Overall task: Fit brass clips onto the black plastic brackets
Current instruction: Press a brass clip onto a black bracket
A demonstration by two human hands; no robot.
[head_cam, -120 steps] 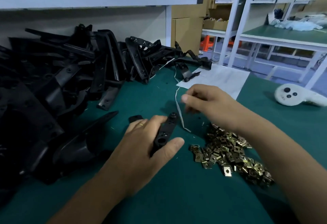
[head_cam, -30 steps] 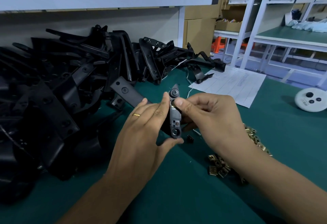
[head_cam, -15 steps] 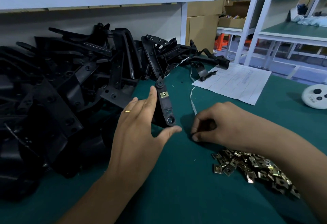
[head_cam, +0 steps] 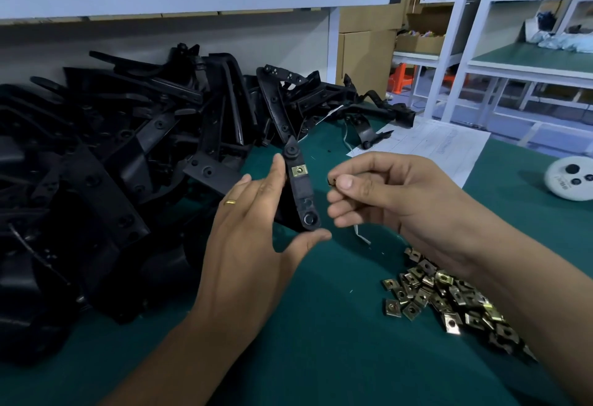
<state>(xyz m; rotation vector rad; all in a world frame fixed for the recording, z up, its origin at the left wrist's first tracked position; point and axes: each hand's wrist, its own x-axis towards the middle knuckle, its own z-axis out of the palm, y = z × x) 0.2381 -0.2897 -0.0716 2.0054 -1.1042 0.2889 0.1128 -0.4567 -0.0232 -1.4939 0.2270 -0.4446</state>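
Observation:
My left hand (head_cam: 253, 245) holds a black plastic bracket (head_cam: 300, 192) upright between its fingers and thumb, above the green table. One brass clip (head_cam: 299, 170) sits fitted near the bracket's upper end. Just right of the bracket, my right hand (head_cam: 388, 200) pinches a small clip (head_cam: 332, 180) between thumb and forefinger; only a dark sliver of it shows. A heap of loose brass clips (head_cam: 446, 299) lies on the table under my right forearm.
A large pile of black brackets (head_cam: 134, 155) covers the table's left and back. A white paper sheet (head_cam: 439, 149) lies at the back right, a white round device (head_cam: 571, 179) at the right edge. White shelving frames stand beyond the green table (head_cam: 321, 357).
My right hand has risen from the table near the clip heap to beside the bracket, now pinching a clip. The left hand keeps the bracket upright, nearly unmoved.

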